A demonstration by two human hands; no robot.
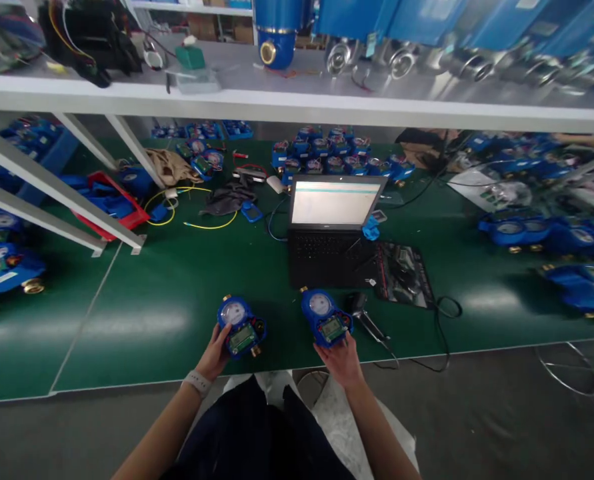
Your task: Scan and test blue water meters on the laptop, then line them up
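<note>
My left hand (213, 355) grips the left side of a blue water meter (239, 325) with a round dial, a green circuit board with a small display, and brass ends. A second meter (325, 316) of the same kind is in my right hand (342, 359), whose fingers curl round its lower edge. Both meters are at the near part of the green table, dials facing up. Just right of the second meter lies a barcode scanner (368, 317). Behind it stands an open laptop (335, 227) with a lit screen.
A mouse (405, 279) rests on a dark mouse pad (423, 288). Rows of blue meters (334, 163) stand behind the laptop, with more meters (511, 230) at the right. A red tray (139, 217) sits left, by the legs of a white overhead shelf (297, 110). Cables trail over the table's front edge.
</note>
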